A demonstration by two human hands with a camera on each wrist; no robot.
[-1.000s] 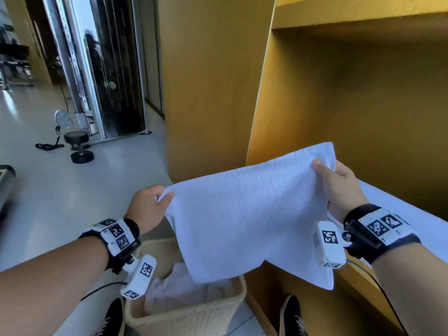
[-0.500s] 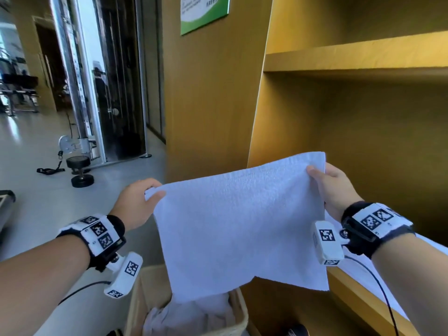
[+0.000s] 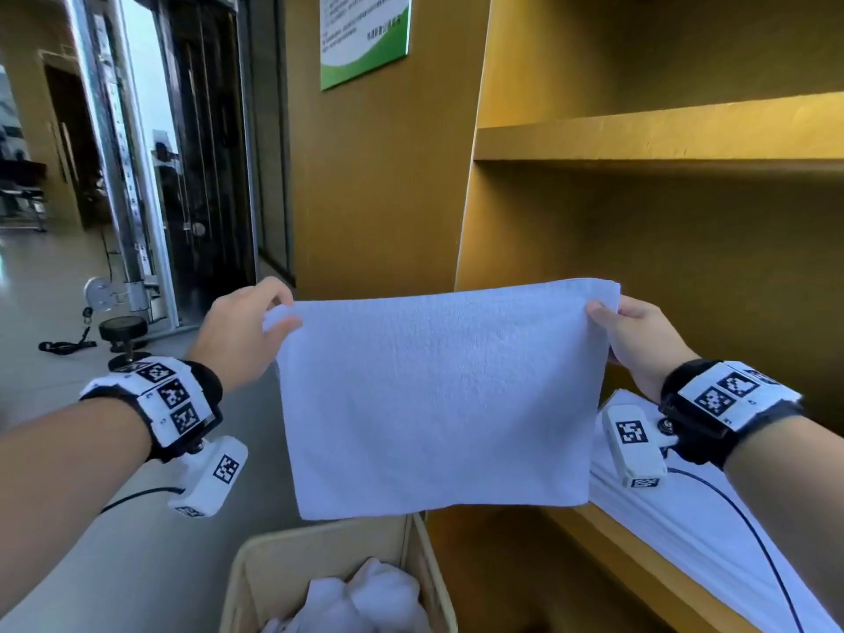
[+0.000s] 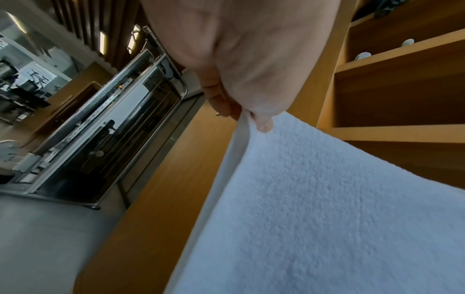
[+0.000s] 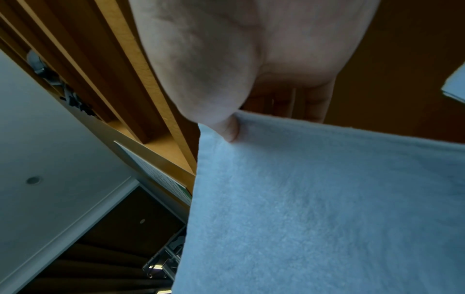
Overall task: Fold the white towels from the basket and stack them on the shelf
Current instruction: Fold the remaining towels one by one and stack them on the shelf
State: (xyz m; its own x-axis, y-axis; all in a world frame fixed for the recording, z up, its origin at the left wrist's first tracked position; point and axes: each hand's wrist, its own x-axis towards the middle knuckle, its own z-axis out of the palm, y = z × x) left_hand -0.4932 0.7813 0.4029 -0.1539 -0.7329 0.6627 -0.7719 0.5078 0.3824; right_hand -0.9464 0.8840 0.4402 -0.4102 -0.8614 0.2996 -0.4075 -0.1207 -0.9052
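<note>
While we held the white towel (image 3: 434,395) up by its two top corners, it hung flat and taut in front of us, above the basket (image 3: 329,555) and just left of the shelf (image 3: 639,550). Our left hand (image 3: 242,331) pinched the left corner between thumb and curled fingers, and the left wrist view showed a doubled edge under that thumb, so we judged the towel already folded once. Our right hand (image 3: 639,340) pinched the right corner the same way, thumb on the near face and fingers behind. More crumpled towels (image 3: 365,600) lay in the basket below, and a stack of folded towels (image 3: 712,532) sat on the shelf under our right wrist.

We judged the step in hand to be the folding of this one towel, midway through. The next move called for bringing the two corners together to halve it again, keeping the edges matched, before laying it on the stack.
</note>
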